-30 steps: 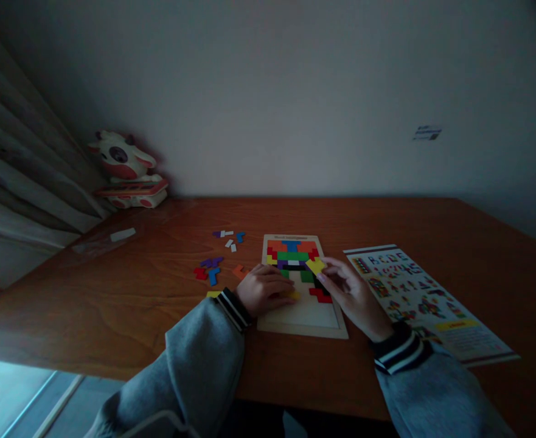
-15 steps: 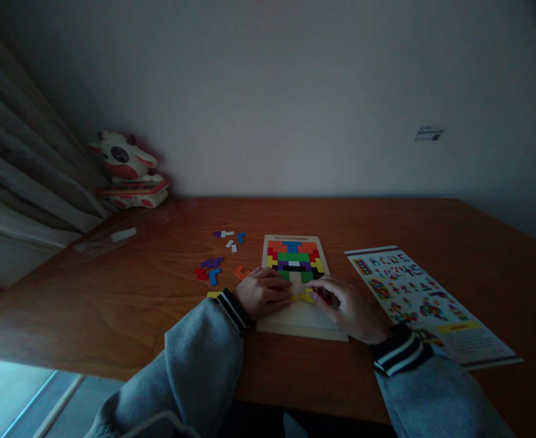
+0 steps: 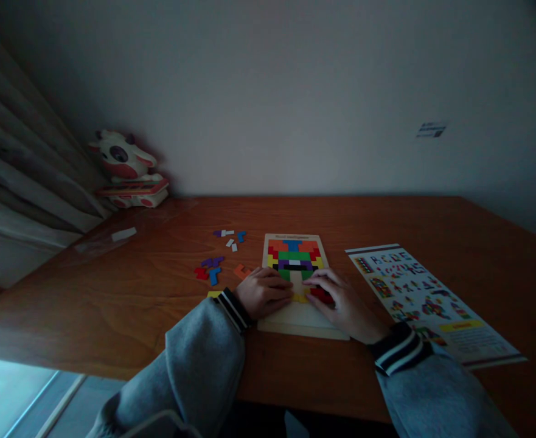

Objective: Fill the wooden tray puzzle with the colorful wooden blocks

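Note:
A wooden puzzle board (image 3: pixel 290 237) lies in front of me, its far part filled with colored block pieces and its near part bare. My left hand (image 3: pixel 265 293) rests over the board's left side, fingers stretched flat and covering some of the pieces. At the right side, my right hand (image 3: pixel 341 304) has its thumb and fingers around a red puzzle piece (image 3: pixel 321 295), which lies low on the board. Yellow pieces (image 3: pixel 300 298) show between the two hands. Part of the red piece's outline is hidden by my fingers.
Loose puzzle pieces lie left of the board: purple (image 3: pixel 213 262), red (image 3: pixel 201 274), blue (image 3: pixel 214 276), orange (image 3: pixel 241 271) and white ones (image 3: pixel 234 247). A printed pattern sheet (image 3: pixel 414 286) is on the right. A cow-shaped toy (image 3: pixel 128 170) stands at the back left.
My right hand's fingers have shifted and spread a little, so more of the red piece shows and it lies flatter on the board. My left hand has stayed in place.

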{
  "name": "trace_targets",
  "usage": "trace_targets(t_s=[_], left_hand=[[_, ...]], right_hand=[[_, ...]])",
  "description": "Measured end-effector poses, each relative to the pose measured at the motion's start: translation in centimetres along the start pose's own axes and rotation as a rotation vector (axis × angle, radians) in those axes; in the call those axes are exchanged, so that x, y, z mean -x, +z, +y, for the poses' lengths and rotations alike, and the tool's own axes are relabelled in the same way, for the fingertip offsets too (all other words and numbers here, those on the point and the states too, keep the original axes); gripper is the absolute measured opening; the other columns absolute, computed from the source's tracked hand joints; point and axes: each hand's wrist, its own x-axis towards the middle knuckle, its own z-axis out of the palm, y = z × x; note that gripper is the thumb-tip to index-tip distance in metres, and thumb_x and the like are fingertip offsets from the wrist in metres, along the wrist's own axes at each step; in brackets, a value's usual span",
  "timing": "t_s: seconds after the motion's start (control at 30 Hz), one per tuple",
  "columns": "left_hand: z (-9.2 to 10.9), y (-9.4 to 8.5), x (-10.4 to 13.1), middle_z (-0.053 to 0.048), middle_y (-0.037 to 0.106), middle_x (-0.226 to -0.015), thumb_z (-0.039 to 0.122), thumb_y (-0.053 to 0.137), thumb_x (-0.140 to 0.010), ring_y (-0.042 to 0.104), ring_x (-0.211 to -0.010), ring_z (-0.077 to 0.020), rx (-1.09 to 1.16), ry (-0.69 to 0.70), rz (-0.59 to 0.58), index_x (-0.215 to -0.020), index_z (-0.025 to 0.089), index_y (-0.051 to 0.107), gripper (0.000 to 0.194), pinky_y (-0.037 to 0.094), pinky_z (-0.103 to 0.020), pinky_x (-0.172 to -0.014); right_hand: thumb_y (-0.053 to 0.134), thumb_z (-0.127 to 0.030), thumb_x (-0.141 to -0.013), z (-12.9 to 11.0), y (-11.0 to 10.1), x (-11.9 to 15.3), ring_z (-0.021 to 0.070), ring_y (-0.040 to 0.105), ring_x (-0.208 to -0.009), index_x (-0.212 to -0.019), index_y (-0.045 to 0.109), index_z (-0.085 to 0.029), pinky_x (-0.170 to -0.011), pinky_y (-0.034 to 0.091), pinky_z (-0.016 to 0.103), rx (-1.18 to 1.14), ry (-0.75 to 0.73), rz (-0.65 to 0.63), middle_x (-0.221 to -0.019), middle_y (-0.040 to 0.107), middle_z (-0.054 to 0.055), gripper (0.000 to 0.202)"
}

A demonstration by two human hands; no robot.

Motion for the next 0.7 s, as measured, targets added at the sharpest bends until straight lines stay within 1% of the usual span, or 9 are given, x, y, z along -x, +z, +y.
trace_targets(t_s=[0.23, 0.5, 0.6, 0.7], left_hand=[[0.02, -0.09, -0.04, -0.002, 0.074, -0.109, 0.034, 0.057, -0.095, 0.062, -0.097, -0.0218, 0.011, 0.005, 0.009, -0.101, 0.025, 0.075, 0.021, 0.051, -0.036, -0.082], [0.11, -0.15, -0.02, -0.004, 0.075, -0.104, 0.035, 0.057, -0.095, 0.063, -0.095, -0.0205, -0.010, -0.001, 0.032, -0.099, 0.024, 0.075, 0.021, 0.051, -0.035, -0.080], [0.14, -0.24, -0.03, -0.004, 0.075, -0.104, 0.035, 0.057, -0.094, 0.063, -0.095, -0.0211, -0.013, -0.001, 0.031, -0.099, 0.024, 0.075, 0.021, 0.051, -0.035, -0.080], [0.13, -0.26, -0.04, -0.005, 0.075, -0.103, 0.035, 0.057, -0.095, 0.063, -0.095, -0.0207, -0.014, 0.002, 0.023, -0.099, 0.025, 0.075, 0.022, 0.051, -0.035, -0.081]], right_hand=[[0.058, -0.029, -0.090, 0.00, 0.11, -0.01, 0.0242, 0.060, -0.107, -0.113, 0.066, -0.029, -0.094, 0.049, 0.044, -0.005, 0.020, -0.015, -0.113, 0.060, 0.007, 0.024], [0.055, -0.029, -0.092, -0.07, 0.01, -0.04, 0.0233, 0.061, -0.103, -0.110, 0.067, -0.029, -0.092, 0.049, 0.043, 0.002, 0.007, -0.016, -0.109, 0.062, 0.007, 0.022], [0.059, -0.034, -0.089, -0.05, -0.03, 0.01, 0.0239, 0.061, -0.104, -0.107, 0.068, -0.029, -0.092, 0.050, 0.042, 0.015, 0.008, -0.017, -0.109, 0.063, 0.006, 0.021], [0.066, -0.041, -0.084, 0.02, 0.01, 0.04, 0.0250, 0.061, -0.105, -0.105, 0.070, -0.029, -0.092, 0.050, 0.042, 0.020, 0.012, -0.006, -0.109, 0.063, 0.006, 0.024]])
